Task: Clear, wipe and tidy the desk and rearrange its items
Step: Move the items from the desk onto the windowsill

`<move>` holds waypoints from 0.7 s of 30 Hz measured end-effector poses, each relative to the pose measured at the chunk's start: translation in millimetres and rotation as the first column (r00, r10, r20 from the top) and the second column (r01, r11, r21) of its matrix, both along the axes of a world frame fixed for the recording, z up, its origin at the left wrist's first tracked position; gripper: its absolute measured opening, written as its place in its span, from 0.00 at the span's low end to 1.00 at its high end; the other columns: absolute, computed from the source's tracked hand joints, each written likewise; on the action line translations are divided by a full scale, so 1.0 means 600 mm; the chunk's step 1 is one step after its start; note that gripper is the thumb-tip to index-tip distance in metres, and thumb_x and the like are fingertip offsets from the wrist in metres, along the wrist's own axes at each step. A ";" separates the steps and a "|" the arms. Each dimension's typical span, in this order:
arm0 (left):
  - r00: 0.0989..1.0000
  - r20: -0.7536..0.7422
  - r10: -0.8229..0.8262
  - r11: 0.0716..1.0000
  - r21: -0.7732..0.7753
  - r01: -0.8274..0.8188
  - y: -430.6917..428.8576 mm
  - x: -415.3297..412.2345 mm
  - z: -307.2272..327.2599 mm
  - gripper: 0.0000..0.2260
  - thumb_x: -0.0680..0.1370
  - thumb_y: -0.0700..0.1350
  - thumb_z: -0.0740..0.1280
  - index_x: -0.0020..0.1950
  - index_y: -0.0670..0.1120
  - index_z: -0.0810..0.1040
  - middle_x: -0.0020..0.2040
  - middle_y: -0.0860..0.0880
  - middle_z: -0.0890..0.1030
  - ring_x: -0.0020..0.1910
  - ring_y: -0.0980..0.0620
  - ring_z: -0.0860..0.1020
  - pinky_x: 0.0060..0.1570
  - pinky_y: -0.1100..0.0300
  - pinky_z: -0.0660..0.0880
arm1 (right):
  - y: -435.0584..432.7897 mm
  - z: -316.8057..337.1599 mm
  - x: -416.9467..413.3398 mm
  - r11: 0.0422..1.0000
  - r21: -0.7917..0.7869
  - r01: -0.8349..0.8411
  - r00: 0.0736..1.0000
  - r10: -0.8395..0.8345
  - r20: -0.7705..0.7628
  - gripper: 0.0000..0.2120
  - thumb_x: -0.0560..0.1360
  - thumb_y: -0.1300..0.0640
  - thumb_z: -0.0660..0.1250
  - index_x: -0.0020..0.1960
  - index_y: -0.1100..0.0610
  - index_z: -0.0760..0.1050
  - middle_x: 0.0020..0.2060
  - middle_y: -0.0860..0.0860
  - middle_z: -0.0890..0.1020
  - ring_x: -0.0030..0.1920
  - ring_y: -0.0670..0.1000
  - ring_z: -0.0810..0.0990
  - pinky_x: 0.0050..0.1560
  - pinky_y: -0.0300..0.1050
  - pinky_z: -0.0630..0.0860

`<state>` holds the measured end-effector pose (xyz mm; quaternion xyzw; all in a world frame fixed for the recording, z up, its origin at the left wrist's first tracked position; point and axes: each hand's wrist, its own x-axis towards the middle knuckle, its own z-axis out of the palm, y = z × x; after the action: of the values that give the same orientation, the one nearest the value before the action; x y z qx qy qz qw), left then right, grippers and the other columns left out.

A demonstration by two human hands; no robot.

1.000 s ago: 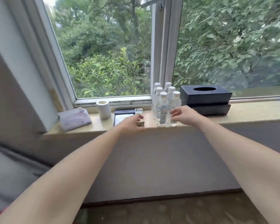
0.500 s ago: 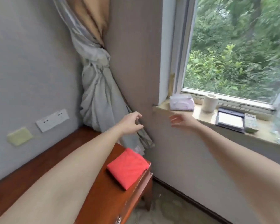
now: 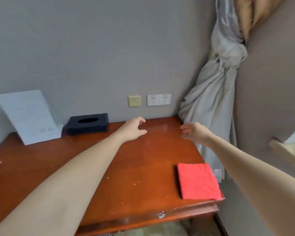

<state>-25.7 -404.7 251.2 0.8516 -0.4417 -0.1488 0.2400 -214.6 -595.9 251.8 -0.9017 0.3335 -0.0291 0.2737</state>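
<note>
A reddish-brown wooden desk [image 3: 134, 167] fills the lower half of the view, speckled with small crumbs. A folded red cloth [image 3: 197, 180] lies flat at its front right corner. A black tissue box [image 3: 88, 123] stands against the back wall, with a white sheet of paper [image 3: 28, 116] leaning on the wall to its left. My left hand [image 3: 133, 127] hovers over the back middle of the desk, fingers apart, holding nothing. My right hand [image 3: 193, 132] hangs above the desk's right edge, fingers loosely curled and empty.
A knotted grey curtain [image 3: 216, 92] hangs just right of the desk. Wall sockets [image 3: 158, 99] and a yellowish plate [image 3: 134, 101] sit above the desk's back edge. A corner of the window sill [image 3: 286, 150] shows at the far right. A drawer handle [image 3: 161, 215] sits on the front.
The view has swung left from the window sill with its bottles to the desk. Both hands left the sill and now hover empty over the desk top.
</note>
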 end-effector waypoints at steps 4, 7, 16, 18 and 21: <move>0.990 -0.006 0.142 0.990 0.017 -0.142 0.073 0.021 -0.008 0.21 0.80 0.47 0.68 0.72 0.49 0.69 0.72 0.48 0.71 0.70 0.49 0.71 0.66 0.54 0.70 | 0.029 -0.020 0.068 0.988 0.017 -0.156 0.988 0.156 0.012 0.20 0.74 0.57 0.70 0.66 0.53 0.74 0.59 0.50 0.82 0.60 0.52 0.79 0.57 0.41 0.72; 0.974 -0.015 0.227 0.974 0.028 -0.227 0.119 0.035 -0.017 0.22 0.80 0.47 0.68 0.73 0.49 0.68 0.73 0.48 0.70 0.70 0.49 0.71 0.66 0.53 0.70 | 0.046 -0.038 0.109 0.972 0.051 -0.228 0.974 0.228 0.006 0.22 0.74 0.58 0.70 0.67 0.53 0.74 0.59 0.51 0.81 0.60 0.52 0.78 0.56 0.41 0.72; 0.875 -0.067 0.480 0.877 0.038 -0.479 0.229 0.113 -0.062 0.26 0.79 0.48 0.69 0.75 0.49 0.65 0.74 0.46 0.68 0.71 0.46 0.70 0.66 0.53 0.70 | 0.095 -0.067 0.248 0.917 0.077 -0.391 0.917 0.396 -0.054 0.23 0.76 0.60 0.67 0.70 0.54 0.70 0.60 0.53 0.80 0.58 0.55 0.78 0.49 0.42 0.73; 0.865 -0.074 0.496 0.868 0.026 -0.496 0.236 0.142 -0.065 0.27 0.79 0.48 0.69 0.75 0.48 0.64 0.74 0.46 0.67 0.71 0.46 0.69 0.67 0.52 0.70 | 0.105 -0.072 0.290 0.903 0.072 -0.424 0.901 0.428 -0.064 0.23 0.76 0.61 0.67 0.71 0.55 0.69 0.60 0.54 0.80 0.59 0.55 0.78 0.50 0.42 0.73; 0.857 -0.068 0.511 0.860 0.029 -0.510 0.245 0.193 -0.073 0.27 0.79 0.48 0.69 0.76 0.48 0.63 0.75 0.46 0.66 0.71 0.46 0.69 0.67 0.51 0.70 | 0.123 -0.083 0.359 0.887 0.081 -0.454 0.885 0.459 -0.075 0.25 0.76 0.61 0.68 0.72 0.55 0.68 0.62 0.54 0.78 0.62 0.56 0.76 0.58 0.45 0.73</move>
<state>90.1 -257.6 207.3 0.9334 -0.1904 -0.1133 0.2824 0.9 -522.0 202.0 -0.9463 0.1251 0.0882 0.2847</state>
